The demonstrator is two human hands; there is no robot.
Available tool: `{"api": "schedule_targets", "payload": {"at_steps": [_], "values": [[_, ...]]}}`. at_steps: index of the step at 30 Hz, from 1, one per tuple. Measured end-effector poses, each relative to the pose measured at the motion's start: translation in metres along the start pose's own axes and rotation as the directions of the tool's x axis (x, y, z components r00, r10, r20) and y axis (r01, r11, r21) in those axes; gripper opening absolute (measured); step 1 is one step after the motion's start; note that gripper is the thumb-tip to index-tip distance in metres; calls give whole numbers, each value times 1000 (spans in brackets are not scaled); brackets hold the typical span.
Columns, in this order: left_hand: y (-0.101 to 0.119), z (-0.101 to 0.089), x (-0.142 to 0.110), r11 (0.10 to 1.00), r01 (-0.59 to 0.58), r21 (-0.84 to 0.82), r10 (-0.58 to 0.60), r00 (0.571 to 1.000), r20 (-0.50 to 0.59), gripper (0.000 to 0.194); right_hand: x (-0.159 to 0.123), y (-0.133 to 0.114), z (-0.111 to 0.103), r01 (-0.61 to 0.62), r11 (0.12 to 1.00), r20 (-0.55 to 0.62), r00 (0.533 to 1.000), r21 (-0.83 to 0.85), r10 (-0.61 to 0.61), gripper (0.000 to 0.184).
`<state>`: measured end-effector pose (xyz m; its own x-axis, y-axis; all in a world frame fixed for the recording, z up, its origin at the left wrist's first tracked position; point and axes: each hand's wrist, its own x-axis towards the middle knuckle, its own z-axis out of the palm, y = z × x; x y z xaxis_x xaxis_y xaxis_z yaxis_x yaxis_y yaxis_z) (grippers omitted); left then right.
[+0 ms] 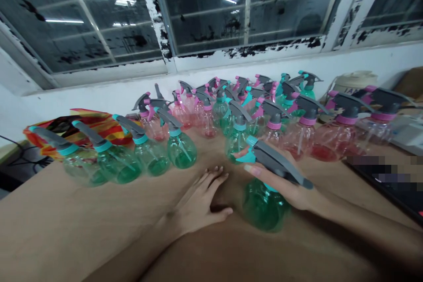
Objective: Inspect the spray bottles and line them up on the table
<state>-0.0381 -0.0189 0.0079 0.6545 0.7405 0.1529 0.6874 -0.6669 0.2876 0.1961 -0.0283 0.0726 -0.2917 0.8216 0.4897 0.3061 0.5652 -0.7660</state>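
My right hand (291, 185) is wrapped round the neck of a green spray bottle (264, 205) with a grey and teal trigger head (274, 163), which stands on the brown table (66, 229) close in front of me. My left hand (201, 202) lies flat on the table just left of that bottle, fingers stretched out and holding nothing. Behind them stand several green spray bottles (180, 147) in a row to the left and several pink ones (304, 136) to the right and back.
A red and yellow striped bag (99, 125) lies behind the green bottles at the left. A dark flat object (390, 185) sits at the table's right edge. A white wall and window frames run along the back. A pale tub (355, 81) stands at the back right.
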Motion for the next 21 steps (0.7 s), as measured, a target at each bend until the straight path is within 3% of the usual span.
{"api": "schedule_targets", "payload": {"at_steps": [6, 12, 21], "values": [[-1, 2, -3, 998, 16, 60, -14, 999, -40, 58, 11, 9, 9, -8, 1000, -31, 999, 1, 8, 27], [0, 1, -3, 995, -2, 103, 5, 1000, -28, 51, 18, 8, 11, 17, 993, 9, 1000, 113, -19, 29], [-1, 4, -4, 998, 5, 58, -2, 999, -49, 50, 15, 11, 3, 7, 1000, 30, 1000, 8, -7, 19]]}}
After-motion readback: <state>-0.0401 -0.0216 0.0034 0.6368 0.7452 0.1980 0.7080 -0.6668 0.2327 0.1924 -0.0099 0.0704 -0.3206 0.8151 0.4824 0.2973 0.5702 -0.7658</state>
